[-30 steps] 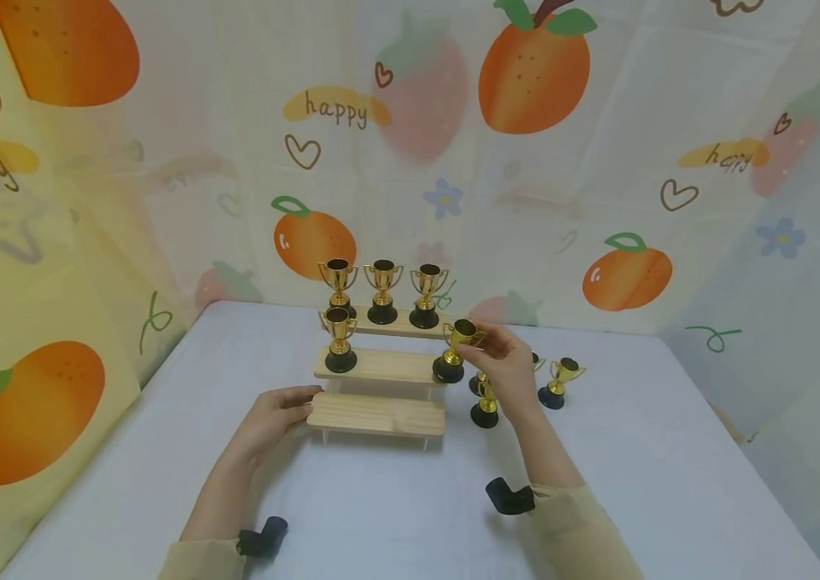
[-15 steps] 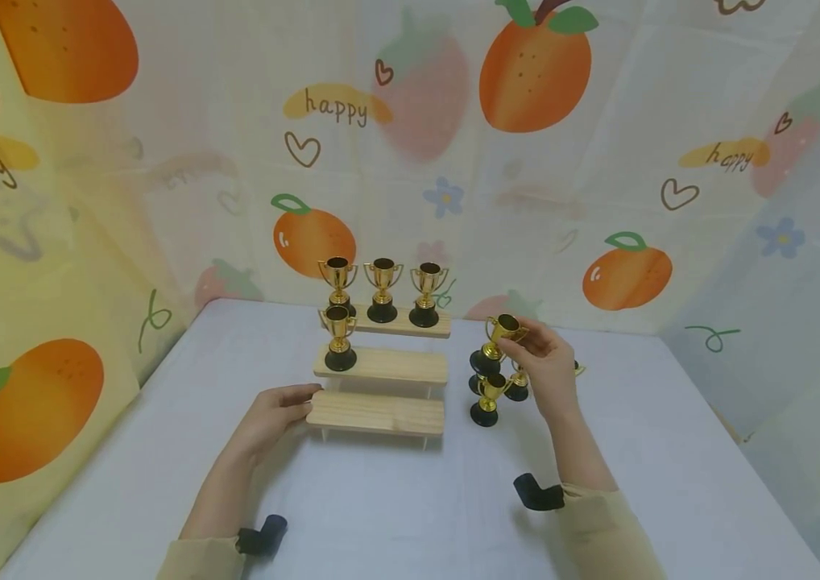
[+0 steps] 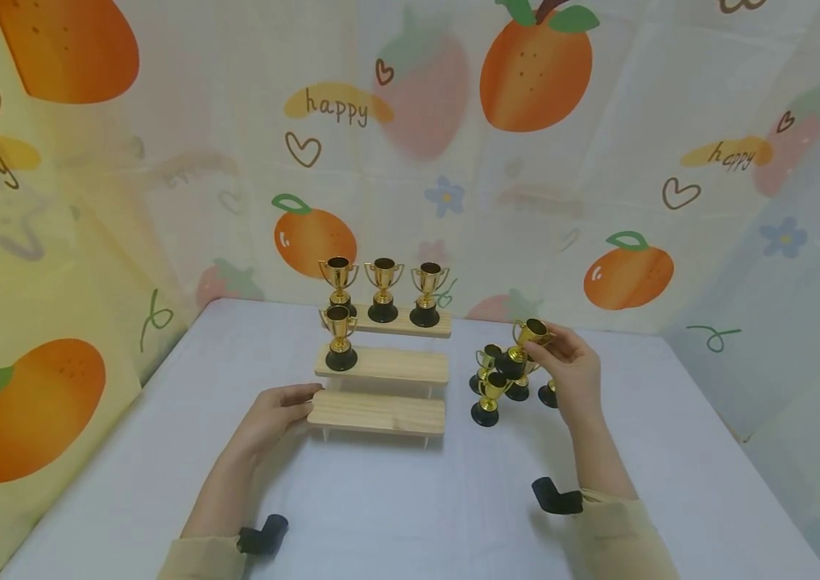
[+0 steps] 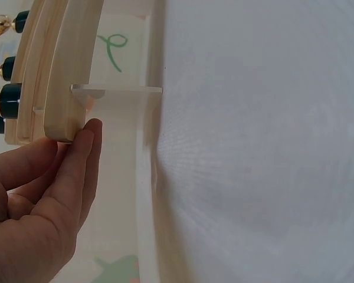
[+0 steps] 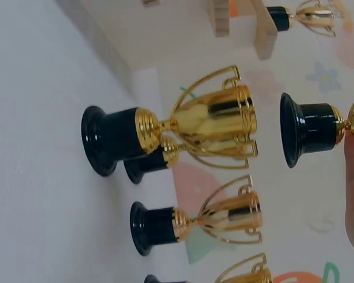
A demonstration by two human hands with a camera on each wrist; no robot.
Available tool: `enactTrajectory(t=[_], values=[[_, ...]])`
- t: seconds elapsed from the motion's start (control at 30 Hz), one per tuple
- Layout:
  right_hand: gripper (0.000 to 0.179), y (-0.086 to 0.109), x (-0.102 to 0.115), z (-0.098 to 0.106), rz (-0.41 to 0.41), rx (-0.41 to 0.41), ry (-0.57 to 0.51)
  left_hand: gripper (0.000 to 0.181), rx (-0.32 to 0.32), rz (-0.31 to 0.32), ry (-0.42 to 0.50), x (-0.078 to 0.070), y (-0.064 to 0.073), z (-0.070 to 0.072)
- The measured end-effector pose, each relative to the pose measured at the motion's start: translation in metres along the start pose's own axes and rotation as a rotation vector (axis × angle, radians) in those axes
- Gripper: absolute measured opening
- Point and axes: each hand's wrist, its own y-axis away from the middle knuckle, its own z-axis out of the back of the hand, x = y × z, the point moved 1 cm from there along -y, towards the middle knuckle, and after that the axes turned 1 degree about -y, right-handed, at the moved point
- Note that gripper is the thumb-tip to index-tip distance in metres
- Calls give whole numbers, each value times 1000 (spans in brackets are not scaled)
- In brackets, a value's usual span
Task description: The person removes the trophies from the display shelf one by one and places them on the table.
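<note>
My left hand [image 3: 271,420] pinches the left end of the lowest wooden tier [image 3: 377,412] of a three-step display stand; in the left wrist view, thumb and fingers meet its end [image 4: 64,121]. My right hand [image 3: 575,377] grips a small gold trophy cup [image 3: 532,331] by its upper part. That cup hangs upright above the table, its black base [image 5: 310,130] apart from the cups below. Several more trophy cups stand on the table under and beside it, including a front one [image 3: 486,400]. My right hand partly hides the rightmost cup [image 3: 548,393].
Three trophy cups stand on the top tier [image 3: 410,322], among them a middle one [image 3: 383,290]. One cup [image 3: 340,338] stands at the left of the middle tier [image 3: 395,366]. A white cloth covers the table [image 3: 381,515]. A fruit-printed curtain [image 3: 236,209] hangs behind.
My right hand has carried the trophy cup rightward, from beside the middle tier to above the cups on the table. My left hand has stayed at the lowest tier's end.
</note>
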Motion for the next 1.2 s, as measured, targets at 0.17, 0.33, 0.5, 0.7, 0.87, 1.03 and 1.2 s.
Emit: enactTrajectory(t=[0.17,0.33,0.5,0.7,0.87,1.03,1.2], values=[[37,-1,-3,11,-21,-48,20,43,4,-5,-3,-1,1,0],[30,-2,-8,23,-18,-79,-50,43,11,-11,6,-2,3,-1],[29,0,-13,33,-32,-102,-73,43,1,1,6,-2,1,-1],[27,2,-21,39,-51,-80,-65,43,2,4,0,-1,1,-1],[27,5,-31,40,-73,-43,-54,43,-4,8,-2,-1,2,-2],[27,7,-39,41,-112,-18,67,43,-2,-4,23,0,1,-2],[31,8,-44,40,-129,33,124,42,-10,-6,13,0,1,-3]])
